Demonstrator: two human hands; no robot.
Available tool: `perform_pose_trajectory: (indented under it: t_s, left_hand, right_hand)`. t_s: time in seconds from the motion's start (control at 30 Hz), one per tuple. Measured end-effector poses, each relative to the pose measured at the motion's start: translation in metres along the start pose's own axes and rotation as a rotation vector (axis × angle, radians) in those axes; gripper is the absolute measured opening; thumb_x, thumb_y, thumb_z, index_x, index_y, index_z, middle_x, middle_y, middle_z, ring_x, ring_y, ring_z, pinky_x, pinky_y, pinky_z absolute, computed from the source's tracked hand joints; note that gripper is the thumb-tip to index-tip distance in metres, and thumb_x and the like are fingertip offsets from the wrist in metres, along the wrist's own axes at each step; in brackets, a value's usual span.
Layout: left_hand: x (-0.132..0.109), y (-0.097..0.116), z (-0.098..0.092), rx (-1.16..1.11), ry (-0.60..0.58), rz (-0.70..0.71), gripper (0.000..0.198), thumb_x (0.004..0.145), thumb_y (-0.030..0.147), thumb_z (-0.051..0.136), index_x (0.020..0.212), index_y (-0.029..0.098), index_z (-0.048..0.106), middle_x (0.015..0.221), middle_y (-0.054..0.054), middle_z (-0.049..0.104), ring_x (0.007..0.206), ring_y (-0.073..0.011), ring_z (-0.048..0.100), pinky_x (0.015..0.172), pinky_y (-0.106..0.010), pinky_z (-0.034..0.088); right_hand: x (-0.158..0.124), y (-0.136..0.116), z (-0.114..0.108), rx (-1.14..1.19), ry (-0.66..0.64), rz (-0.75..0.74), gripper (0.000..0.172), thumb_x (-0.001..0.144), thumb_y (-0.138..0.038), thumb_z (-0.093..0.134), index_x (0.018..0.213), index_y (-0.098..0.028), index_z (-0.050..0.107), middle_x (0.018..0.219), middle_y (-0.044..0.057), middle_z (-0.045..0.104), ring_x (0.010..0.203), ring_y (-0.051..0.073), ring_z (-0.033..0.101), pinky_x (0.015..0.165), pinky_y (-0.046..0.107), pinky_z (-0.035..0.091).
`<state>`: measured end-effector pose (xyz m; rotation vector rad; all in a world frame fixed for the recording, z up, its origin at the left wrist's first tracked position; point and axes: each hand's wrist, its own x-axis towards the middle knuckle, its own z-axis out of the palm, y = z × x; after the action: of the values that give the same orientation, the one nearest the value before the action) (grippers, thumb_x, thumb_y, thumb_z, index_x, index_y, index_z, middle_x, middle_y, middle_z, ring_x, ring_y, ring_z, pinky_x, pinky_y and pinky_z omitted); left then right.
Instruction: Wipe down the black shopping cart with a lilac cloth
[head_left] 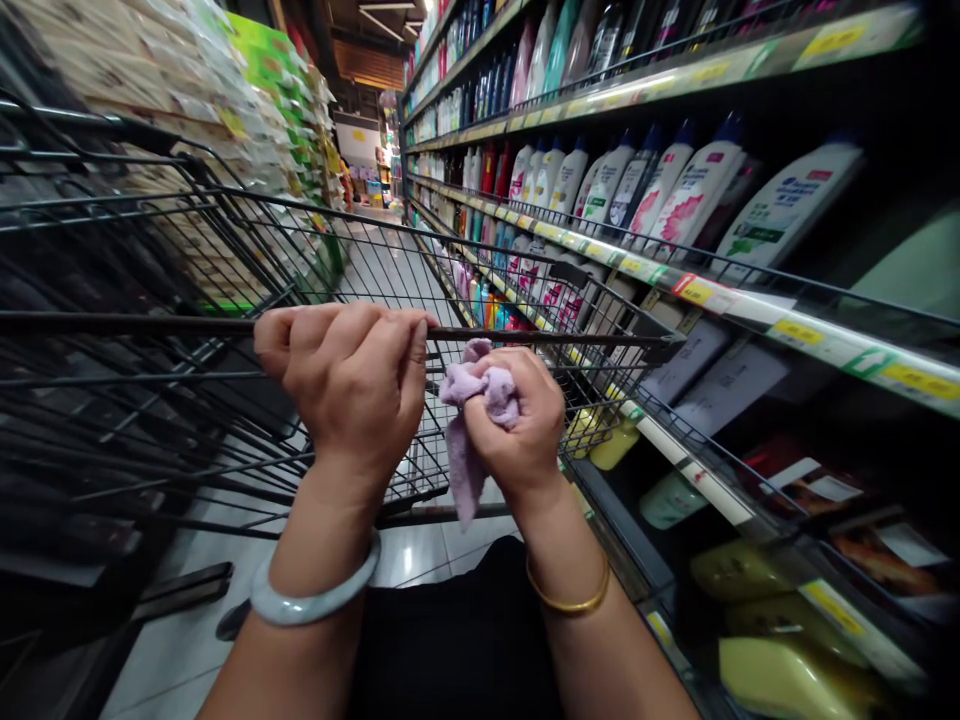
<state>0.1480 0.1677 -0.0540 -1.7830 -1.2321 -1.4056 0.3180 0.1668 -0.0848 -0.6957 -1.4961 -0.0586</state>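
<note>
My left hand (349, 370), with a pale bangle at the wrist, is wrapped over the dark top bar (187, 326) of a black wire shopping cart (352, 225). Just below that bar and to the right, my right hand (529, 410) is closed round a bunched lilac cloth (466, 465). One end of the cloth pokes up between the fingers and another hangs down in a point. A gold bangle circles the right wrist. Through the cart's wire mesh I see floor tiles. Whether the right hand also touches the bar, I cannot tell.
Shelves (750, 265) on the right carry rows of bottles, among them white shampoo bottles (697, 185) with blue caps. Yellow bottles (787, 670) stand lower down. Stacked packs (165, 110) line the left side. A tiled aisle (375, 250) runs ahead between them.
</note>
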Motion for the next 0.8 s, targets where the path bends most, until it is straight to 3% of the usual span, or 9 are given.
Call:
perform_pose_trajectory:
  t_s: [0.07,0.2,0.27,0.43,0.5,0.6,0.67,0.8]
  left_hand:
    - [0.000,0.000,-0.001,0.019,-0.008,0.007,0.020,0.106,0.040,0.057,0.096,0.031,0.072,0.093,-0.004,0.074,0.102,-0.0294,0.062,0.103,-0.056,0.031]
    - [0.000,0.002,-0.003,0.044,-0.033,0.005,0.022,0.107,0.041,0.054,0.097,0.032,0.072,0.096,-0.004,0.075,0.103,-0.0287,0.062,0.103,-0.057,0.032]
    - [0.001,0.003,-0.003,0.049,-0.027,0.000,0.023,0.107,0.041,0.053,0.096,0.031,0.071,0.094,-0.004,0.075,0.102,-0.0286,0.062,0.103,-0.057,0.033]
    - [0.001,0.003,-0.002,0.031,-0.025,-0.026,0.020,0.105,0.041,0.056,0.097,0.033,0.072,0.095,-0.004,0.076,0.106,-0.0308,0.063,0.105,-0.059,0.032]
    - [0.000,0.003,-0.002,0.019,-0.027,-0.030,0.020,0.105,0.041,0.057,0.097,0.033,0.073,0.095,-0.004,0.076,0.106,-0.0313,0.063,0.105,-0.059,0.031]
    - [0.000,0.004,-0.002,0.002,-0.027,-0.031,0.021,0.105,0.041,0.056,0.095,0.033,0.073,0.093,-0.004,0.074,0.104,-0.0311,0.062,0.105,-0.059,0.031]
    - [0.001,0.003,-0.002,-0.003,-0.026,-0.037,0.022,0.105,0.042,0.055,0.096,0.033,0.073,0.093,-0.004,0.074,0.104,-0.0308,0.061,0.105,-0.059,0.030]
    - [0.002,-0.001,-0.001,-0.043,-0.049,-0.067,0.025,0.104,0.047,0.055,0.095,0.034,0.074,0.094,-0.004,0.075,0.101,-0.0309,0.059,0.106,-0.063,0.027]
  right_hand:
    - [0.002,0.002,-0.002,-0.013,0.078,-0.058,0.014,0.083,-0.017,0.065,0.094,-0.025,0.067,0.095,0.001,0.072,0.094,0.020,0.071,0.088,0.039,0.062]
    - [0.004,0.014,-0.009,-0.057,0.329,-0.035,0.018,0.084,-0.012,0.062,0.096,-0.025,0.067,0.096,0.001,0.068,0.096,0.019,0.069,0.095,0.042,0.061]
    - [0.001,0.013,-0.004,-0.077,0.286,-0.061,0.019,0.085,-0.012,0.063,0.098,-0.025,0.067,0.099,0.002,0.069,0.099,0.020,0.070,0.095,0.042,0.061]
    - [-0.008,0.002,0.009,-0.060,-0.002,-0.213,0.018,0.088,-0.019,0.066,0.104,-0.026,0.066,0.097,0.003,0.072,0.104,0.024,0.072,0.095,0.045,0.062]
    - [-0.005,0.004,0.004,-0.039,0.028,-0.201,0.017,0.088,-0.020,0.065,0.104,-0.027,0.066,0.097,0.003,0.072,0.102,0.023,0.071,0.093,0.045,0.062]
    - [0.000,0.010,-0.004,-0.056,0.223,-0.104,0.015,0.088,-0.017,0.061,0.099,-0.027,0.066,0.097,0.003,0.069,0.098,0.022,0.070,0.092,0.045,0.061]
    - [-0.002,0.010,-0.003,-0.072,0.257,-0.084,0.016,0.088,-0.016,0.061,0.099,-0.027,0.066,0.098,0.003,0.069,0.098,0.023,0.070,0.093,0.045,0.060]
    - [-0.016,0.003,0.013,-0.033,-0.012,-0.233,0.017,0.089,-0.022,0.066,0.106,-0.026,0.066,0.102,0.005,0.073,0.102,0.023,0.071,0.091,0.042,0.062]
